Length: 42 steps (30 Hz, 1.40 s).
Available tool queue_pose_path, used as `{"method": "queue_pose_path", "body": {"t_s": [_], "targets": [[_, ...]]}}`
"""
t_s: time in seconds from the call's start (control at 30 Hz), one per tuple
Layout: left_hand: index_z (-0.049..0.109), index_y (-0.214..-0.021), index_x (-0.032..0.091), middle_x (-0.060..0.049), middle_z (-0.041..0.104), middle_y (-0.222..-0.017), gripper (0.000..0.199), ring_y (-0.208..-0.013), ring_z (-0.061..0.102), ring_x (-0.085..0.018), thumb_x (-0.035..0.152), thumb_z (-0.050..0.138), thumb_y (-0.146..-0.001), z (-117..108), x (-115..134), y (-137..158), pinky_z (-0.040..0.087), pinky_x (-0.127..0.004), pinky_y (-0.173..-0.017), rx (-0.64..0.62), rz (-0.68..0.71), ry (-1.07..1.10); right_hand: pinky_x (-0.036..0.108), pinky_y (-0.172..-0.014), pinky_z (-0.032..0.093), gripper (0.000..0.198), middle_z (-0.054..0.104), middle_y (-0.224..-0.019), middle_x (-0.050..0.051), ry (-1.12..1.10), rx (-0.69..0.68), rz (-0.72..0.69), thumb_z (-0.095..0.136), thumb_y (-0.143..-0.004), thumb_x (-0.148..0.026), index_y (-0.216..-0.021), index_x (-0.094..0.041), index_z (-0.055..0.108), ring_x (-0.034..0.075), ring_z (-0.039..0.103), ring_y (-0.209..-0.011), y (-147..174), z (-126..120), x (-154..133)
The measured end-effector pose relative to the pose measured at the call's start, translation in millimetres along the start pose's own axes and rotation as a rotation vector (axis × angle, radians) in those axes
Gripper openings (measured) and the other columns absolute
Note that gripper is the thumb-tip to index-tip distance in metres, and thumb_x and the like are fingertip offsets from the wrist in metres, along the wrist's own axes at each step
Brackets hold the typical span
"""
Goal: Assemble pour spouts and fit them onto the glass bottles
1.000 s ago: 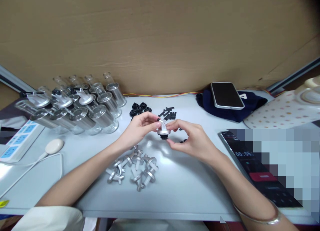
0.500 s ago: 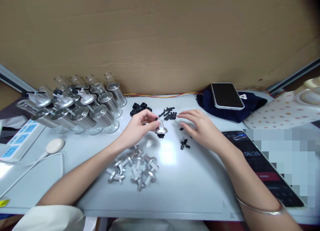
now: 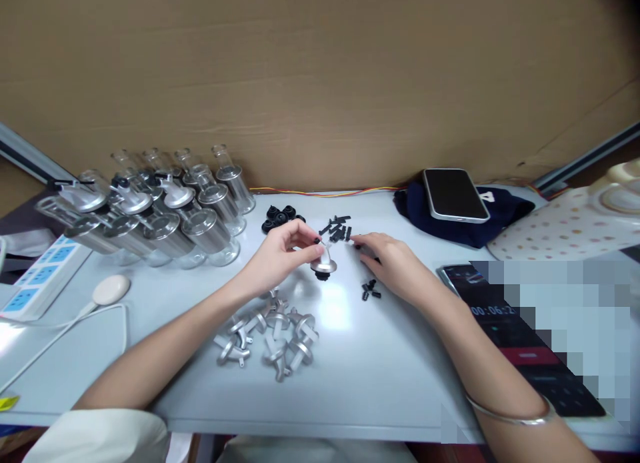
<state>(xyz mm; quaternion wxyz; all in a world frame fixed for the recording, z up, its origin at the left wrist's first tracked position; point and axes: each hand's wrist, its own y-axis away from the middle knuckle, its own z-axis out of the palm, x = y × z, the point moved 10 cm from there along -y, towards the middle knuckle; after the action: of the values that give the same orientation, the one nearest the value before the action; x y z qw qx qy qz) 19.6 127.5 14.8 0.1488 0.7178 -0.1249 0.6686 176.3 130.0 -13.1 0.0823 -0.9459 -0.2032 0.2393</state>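
Note:
A silver pourer top (image 3: pixel 325 261) with a black ribbed base hangs just above the table, pinched by its spout between the thumb and fingers of my left hand (image 3: pixel 281 253). A small black piece (image 3: pixel 317 241) sits at the spout's tip. My right hand (image 3: pixel 393 261) is low over the table with fingers apart, its fingertips at the edge of a heap of black strips (image 3: pixel 337 231). Several small black caps (image 3: pixel 371 291) lie just below that hand. Nearer to me is a loose pile of silver pourer parts (image 3: pixel 277 329). Black rubber stoppers (image 3: pixel 280 217) are grouped behind my left hand.
Several glass bottles with metal sleeves (image 3: pixel 205 229) crowd the left back, some with pourer tops. A power strip (image 3: pixel 43 276) and a white round charger (image 3: pixel 111 289) lie left. At right are a phone (image 3: pixel 456 195) on a dark blue cap (image 3: pixel 420 209) and a tablet-like screen (image 3: pixel 530 346).
My right hand has moved slightly left and down to the black strips, its fingers closer together. My left hand still holds the pourer top, almost unmoved.

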Motion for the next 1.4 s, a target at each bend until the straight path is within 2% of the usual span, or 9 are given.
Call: {"method": "queue_pose_path", "body": {"t_s": [0.27, 0.4, 0.53, 0.63, 0.73, 0.87, 1.0, 1.2, 1.4], "targets": [[0.056, -0.078, 0.016, 0.002, 0.063, -0.067, 0.013, -0.063, 0.060, -0.011, 0.018, 0.069, -0.075, 4, -3, 1, 0.044, -0.026, -0.066, -0.030, -0.035, 0.023, 0.040, -0.075, 0.053, 0.026, 0.073, -0.089, 0.009, -0.068, 0.140, 0.081, 0.048, -0.082, -0.008, -0.091, -0.019, 0.069, 0.027, 0.069, -0.082, 1, -19, 4], [0.057, -0.079, 0.016, 0.002, 0.064, -0.067, 0.012, -0.063, 0.060, -0.011, 0.018, 0.069, -0.075, 6, -5, 1, 0.043, -0.026, -0.065, -0.041, -0.043, 0.012, 0.036, -0.070, 0.054, 0.020, 0.070, -0.087, 0.006, -0.231, 0.304, 0.103, 0.049, -0.085, -0.015, -0.087, -0.021, 0.068, 0.021, 0.067, -0.071, 4, -39, 2], [0.057, -0.079, 0.015, 0.002, 0.063, -0.067, 0.013, -0.063, 0.059, -0.010, 0.017, 0.069, -0.075, 7, -9, 0, 0.043, -0.025, -0.064, -0.049, -0.064, 0.017, 0.033, -0.065, 0.052, 0.018, 0.065, -0.086, 0.006, -0.436, 0.370, 0.151, 0.051, -0.088, -0.023, -0.089, -0.021, 0.069, 0.017, 0.064, -0.066, 6, -47, 0], [0.057, -0.080, 0.015, 0.003, 0.062, -0.068, 0.013, -0.063, 0.059, -0.010, 0.018, 0.069, -0.075, 8, -11, 0, 0.044, -0.026, -0.065, -0.052, -0.074, 0.020, 0.033, -0.069, 0.053, 0.016, 0.064, -0.080, 0.004, -0.680, 0.325, 0.188, 0.056, -0.087, -0.028, -0.092, -0.020, 0.070, 0.017, 0.065, -0.069, 6, -42, -5], [0.058, -0.082, 0.015, 0.002, 0.062, -0.070, 0.013, -0.065, 0.058, -0.011, 0.020, 0.068, -0.076, 8, -12, 0, 0.044, -0.027, -0.066, -0.062, -0.073, 0.004, 0.035, -0.075, 0.055, 0.019, 0.068, -0.073, 0.002, -0.922, 0.141, 0.222, 0.066, -0.081, -0.035, -0.092, -0.020, 0.070, 0.018, 0.068, -0.073, 4, -25, -17], [0.061, -0.087, 0.015, -0.002, 0.065, -0.082, 0.015, -0.068, 0.058, -0.011, 0.023, 0.067, -0.077, 8, -13, -1, 0.044, -0.026, -0.066, -0.080, -0.056, -0.036, 0.034, -0.074, 0.056, 0.023, 0.073, -0.079, 0.003, -1.071, 0.010, 0.269, 0.079, -0.069, -0.034, -0.085, -0.020, 0.070, 0.019, 0.070, -0.076, 5, -12, -28], [0.057, -0.082, 0.015, -0.007, 0.065, -0.108, 0.014, -0.072, 0.059, -0.010, 0.024, 0.068, -0.076, 8, -12, -2, 0.046, -0.028, -0.070, -0.077, -0.036, 0.019, 0.033, -0.072, 0.057, 0.022, 0.073, -0.072, 0.001, -1.101, -0.001, 0.300, 0.079, -0.068, -0.031, -0.083, -0.019, 0.069, 0.018, 0.071, -0.071, 6, -8, -28], [0.060, -0.084, 0.014, 0.002, 0.061, -0.072, 0.014, -0.065, 0.056, -0.009, 0.021, 0.068, -0.076, 11, -11, 0, 0.044, -0.025, -0.066, -0.090, -0.063, 0.001, 0.035, -0.073, 0.058, 0.020, 0.075, -0.084, 0.005, -1.018, 0.076, 0.245, 0.077, -0.070, -0.031, -0.086, -0.020, 0.072, 0.019, 0.071, -0.074, 5, -13, -25], [0.060, -0.084, 0.013, 0.002, 0.062, -0.073, 0.013, -0.065, 0.057, -0.009, 0.020, 0.067, -0.076, 18, -10, 3, 0.045, -0.025, -0.066, -0.129, -0.077, 0.007, 0.040, -0.089, 0.056, 0.007, 0.076, -0.098, 0.007, -1.000, 0.140, 0.192, 0.074, -0.073, -0.026, -0.079, -0.023, 0.076, 0.023, 0.070, -0.095, 5, -16, -25]]}}
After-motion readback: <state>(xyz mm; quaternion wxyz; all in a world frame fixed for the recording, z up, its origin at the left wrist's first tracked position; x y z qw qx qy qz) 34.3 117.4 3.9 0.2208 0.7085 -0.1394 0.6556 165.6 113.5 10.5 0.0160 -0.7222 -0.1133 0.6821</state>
